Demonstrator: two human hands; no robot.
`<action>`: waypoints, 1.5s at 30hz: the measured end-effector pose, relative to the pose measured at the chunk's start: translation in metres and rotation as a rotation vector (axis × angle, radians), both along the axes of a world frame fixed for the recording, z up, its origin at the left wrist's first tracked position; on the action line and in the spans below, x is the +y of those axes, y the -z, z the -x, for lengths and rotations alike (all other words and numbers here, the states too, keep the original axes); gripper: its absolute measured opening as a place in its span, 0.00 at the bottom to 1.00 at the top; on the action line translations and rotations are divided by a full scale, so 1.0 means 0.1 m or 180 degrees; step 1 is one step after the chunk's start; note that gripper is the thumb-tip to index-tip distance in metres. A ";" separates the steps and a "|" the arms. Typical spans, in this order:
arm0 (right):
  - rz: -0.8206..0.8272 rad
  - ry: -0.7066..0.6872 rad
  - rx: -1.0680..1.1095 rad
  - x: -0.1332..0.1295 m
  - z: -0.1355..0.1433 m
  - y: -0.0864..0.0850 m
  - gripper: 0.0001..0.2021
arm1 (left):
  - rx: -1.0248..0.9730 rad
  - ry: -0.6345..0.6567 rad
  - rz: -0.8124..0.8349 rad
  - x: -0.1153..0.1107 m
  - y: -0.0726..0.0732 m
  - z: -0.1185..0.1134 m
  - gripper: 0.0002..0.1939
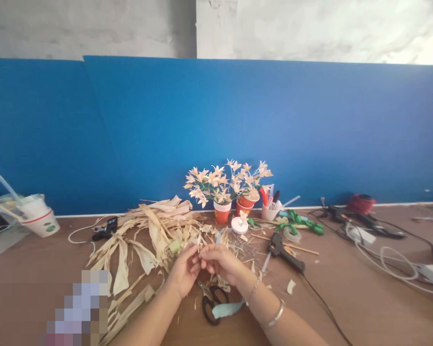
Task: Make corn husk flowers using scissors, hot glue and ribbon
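Note:
My left hand (183, 270) and my right hand (222, 259) meet over the middle of the table, their fingertips pinched together. Between them a small pale piece of corn husk (198, 242) pokes up; its shape is too small to make out well, and fingers hide its lower part. Just behind and to the left lies a heap of dried corn husks (155, 230). Below my hands are black-handled scissors (207, 307), with a light blue strip (226, 310) across one handle. Thin wire-like stems (242, 250) and husk scraps lie beyond my right hand.
Pale husk flowers (216, 180) stand in red paper cups (222, 214) by the blue partition (216, 115). A white round lid (239, 225), a glue gun (285, 252) with its cord, green tape (303, 222) and a pen cup (270, 211) sit right. Cables (393, 264) lie far right.

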State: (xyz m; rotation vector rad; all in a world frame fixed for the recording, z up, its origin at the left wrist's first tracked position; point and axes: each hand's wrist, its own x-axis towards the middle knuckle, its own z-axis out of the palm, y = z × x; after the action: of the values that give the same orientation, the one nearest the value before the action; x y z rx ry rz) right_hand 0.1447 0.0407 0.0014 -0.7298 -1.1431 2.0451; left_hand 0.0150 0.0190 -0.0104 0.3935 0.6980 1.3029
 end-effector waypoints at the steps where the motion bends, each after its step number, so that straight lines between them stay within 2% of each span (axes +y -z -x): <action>1: 0.0001 0.0000 -0.0006 0.00 0.00 0.00 0.08 | 0.0012 0.0002 0.0007 0.00 0.00 0.00 0.11; 17: 0.0081 -0.0005 0.0142 0.03 -0.01 0.04 0.05 | 0.0085 0.0072 -0.0189 0.01 -0.01 0.01 0.11; 28: -0.0046 -0.0035 -0.0153 -0.01 -0.03 -0.04 0.06 | 0.0324 0.0040 -0.0396 0.03 0.00 0.04 0.10; 32: -0.0144 0.0085 -0.0272 -0.02 -0.02 -0.07 0.09 | 0.0369 -0.0103 -0.0362 0.04 0.02 0.05 0.10; 39: -0.0413 0.0622 -0.0390 -0.02 0.06 -0.01 0.13 | 0.0742 -0.0278 -0.0406 0.05 0.06 0.04 0.11; 45: -0.0445 0.0758 -0.0707 0.01 0.09 0.06 0.17 | 0.1010 -0.0562 -0.0470 0.05 0.04 0.02 0.15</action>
State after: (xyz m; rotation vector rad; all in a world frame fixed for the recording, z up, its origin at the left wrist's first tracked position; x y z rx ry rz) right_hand 0.1362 0.0416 -0.0044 -0.9904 -1.2429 1.7007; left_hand 0.0132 0.0236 -0.0145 0.6809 0.9206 1.4807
